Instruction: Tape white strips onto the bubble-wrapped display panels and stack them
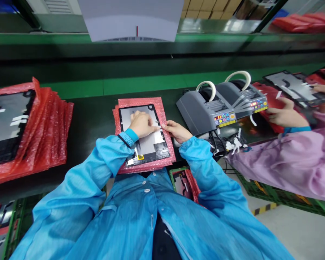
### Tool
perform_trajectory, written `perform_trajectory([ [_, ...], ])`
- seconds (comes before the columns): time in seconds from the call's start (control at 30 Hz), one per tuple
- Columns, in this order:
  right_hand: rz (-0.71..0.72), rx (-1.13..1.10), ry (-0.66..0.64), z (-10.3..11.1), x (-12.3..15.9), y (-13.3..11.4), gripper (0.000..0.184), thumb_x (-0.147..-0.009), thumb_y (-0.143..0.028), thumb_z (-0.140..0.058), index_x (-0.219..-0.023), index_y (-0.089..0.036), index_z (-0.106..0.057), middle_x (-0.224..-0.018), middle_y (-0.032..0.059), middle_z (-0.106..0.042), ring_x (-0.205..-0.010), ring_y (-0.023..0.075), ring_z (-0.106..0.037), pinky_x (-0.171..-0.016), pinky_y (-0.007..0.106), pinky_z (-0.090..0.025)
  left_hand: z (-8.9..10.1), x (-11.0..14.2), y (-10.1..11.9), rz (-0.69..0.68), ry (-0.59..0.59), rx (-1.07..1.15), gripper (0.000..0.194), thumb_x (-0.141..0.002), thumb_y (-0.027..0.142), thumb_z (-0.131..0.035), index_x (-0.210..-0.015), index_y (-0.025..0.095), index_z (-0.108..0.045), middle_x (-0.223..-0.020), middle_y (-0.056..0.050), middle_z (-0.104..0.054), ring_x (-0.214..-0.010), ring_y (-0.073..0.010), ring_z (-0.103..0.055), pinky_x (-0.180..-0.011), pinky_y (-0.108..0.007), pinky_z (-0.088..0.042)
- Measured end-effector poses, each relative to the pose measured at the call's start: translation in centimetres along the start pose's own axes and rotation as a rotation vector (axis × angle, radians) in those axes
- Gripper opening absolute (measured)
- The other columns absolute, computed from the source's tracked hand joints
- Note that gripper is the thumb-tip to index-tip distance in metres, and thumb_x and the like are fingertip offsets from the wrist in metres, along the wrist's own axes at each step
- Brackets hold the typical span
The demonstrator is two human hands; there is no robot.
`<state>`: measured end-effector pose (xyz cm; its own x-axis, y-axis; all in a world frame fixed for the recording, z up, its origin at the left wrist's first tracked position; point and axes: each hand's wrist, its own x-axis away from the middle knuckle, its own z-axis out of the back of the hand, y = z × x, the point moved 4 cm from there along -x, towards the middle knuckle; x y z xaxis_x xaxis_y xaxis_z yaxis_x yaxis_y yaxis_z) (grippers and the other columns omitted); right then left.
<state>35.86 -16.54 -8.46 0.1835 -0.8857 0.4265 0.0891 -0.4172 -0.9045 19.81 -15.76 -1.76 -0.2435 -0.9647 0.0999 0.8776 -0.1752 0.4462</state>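
A tablet panel (pixel 146 151) with a black frame and a silver-grey back lies flat on a red bubble-wrap bag (pixel 138 103). My left hand (pixel 142 124) rests palm down on the panel's middle. My right hand (pixel 177 131) is at the panel's right edge, its fingertips touching the panel and almost meeting my left fingers. Whether a small strip lies between those fingers is too small to tell. Both blue sleeves have elastic cuffs.
A stack of panels in red bubble wrap (pixel 51 122) lies on the dark belt at left. Two grey tape dispensers (pixel 222 104) stand to the right. A co-worker's hand (pixel 287 115) in a pink sleeve works on another panel (pixel 295 88). Green crates (pixel 281 195) sit below.
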Motion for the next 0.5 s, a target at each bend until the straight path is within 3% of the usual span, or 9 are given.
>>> perform_trajectory([
  [0.07,0.017,-0.026,0.021,-0.1,0.2,0.1,0.058,-0.046,-0.057,-0.082,-0.076,-0.022,-0.048,-0.059,-0.0081,-0.052,-0.053,0.0087,-0.047,-0.052,0.022,-0.037,0.2,0.0,0.1,-0.023,-0.006,-0.019,0.023,-0.071,0.038,-0.076,-0.074,0.016,-0.068,-0.093,-0.008,-0.064,-0.108,-0.0316,-0.049,-0.094,-0.045,-0.035],
  [0.17,0.169,0.062,0.142,0.1,0.5,-0.7,0.047,-0.055,-0.050,-0.078,-0.075,-0.022,-0.047,-0.060,-0.0077,-0.051,-0.055,0.0094,-0.048,-0.056,0.023,-0.039,2.2,0.6,-1.1,-0.025,0.077,-0.049,0.013,-0.071,0.024,-0.075,-0.080,0.018,-0.070,-0.092,-0.007,-0.065,-0.109,-0.0319,-0.050,-0.095,-0.046,-0.036],
  [0.3,0.347,0.415,0.337,0.2,1.1,-2.6,0.021,-0.070,-0.035,-0.067,-0.070,-0.021,-0.051,-0.059,-0.0053,-0.050,-0.056,0.0111,-0.047,-0.060,0.026,-0.039,5.2,3.6,-6.7,0.151,0.254,-0.023,0.014,-0.078,0.026,-0.069,-0.087,0.015,-0.069,-0.085,-0.009,-0.064,-0.096,-0.0305,-0.057,-0.090,-0.045,-0.042],
  [0.4,0.368,0.651,0.404,-0.6,1.3,-4.0,0.013,-0.074,-0.026,-0.058,-0.065,-0.021,-0.050,-0.061,-0.0006,-0.055,-0.061,0.0150,-0.051,-0.065,0.029,-0.041,4.4,6.4,-10.2,0.268,0.235,0.091,0.016,-0.083,0.028,-0.063,-0.082,0.013,-0.068,-0.080,-0.009,-0.065,-0.081,-0.0244,-0.061,-0.079,-0.038,-0.048],
  [0.5,0.408,0.773,0.453,-1.7,1.7,-5.1,0.010,-0.078,-0.025,-0.053,-0.070,-0.022,-0.049,-0.068,0.0041,-0.059,-0.069,0.0192,-0.056,-0.071,0.032,-0.043,2.2,7.9,-10.6,0.270,0.246,0.293,0.013,-0.085,0.022,-0.059,-0.090,0.014,-0.068,-0.088,-0.007,-0.069,-0.081,-0.0194,-0.063,-0.080,-0.032,-0.050],
])
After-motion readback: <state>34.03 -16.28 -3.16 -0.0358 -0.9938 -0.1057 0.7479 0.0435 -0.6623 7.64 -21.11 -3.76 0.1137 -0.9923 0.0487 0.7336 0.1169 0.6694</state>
